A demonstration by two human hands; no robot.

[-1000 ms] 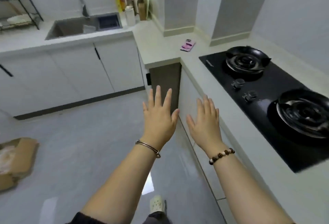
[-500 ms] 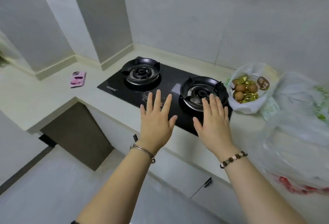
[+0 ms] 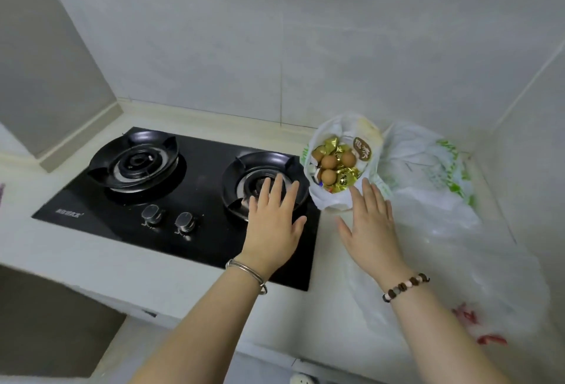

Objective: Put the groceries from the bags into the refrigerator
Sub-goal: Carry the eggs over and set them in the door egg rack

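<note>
Groceries [image 3: 344, 180] are lying in the open bag [image 3: 333, 202] on the bench [image 3: 324, 307], I am holding left hand [image 3: 273, 224] and right hand [image 3: 371, 228] near it, fingers straight and empty, and a rough pull may be cracking eggs [image 3: 329, 161].

A black two-burner gas hob [image 3: 171, 200] with two silver knobs [image 3: 167, 216] is set into a pale desk [image 3: 76, 249] against tiled walls [image 3: 275, 32].

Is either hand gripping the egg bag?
No, left hand and right hand both have straight, spread fingers; neither curls round the egg bag.
</note>
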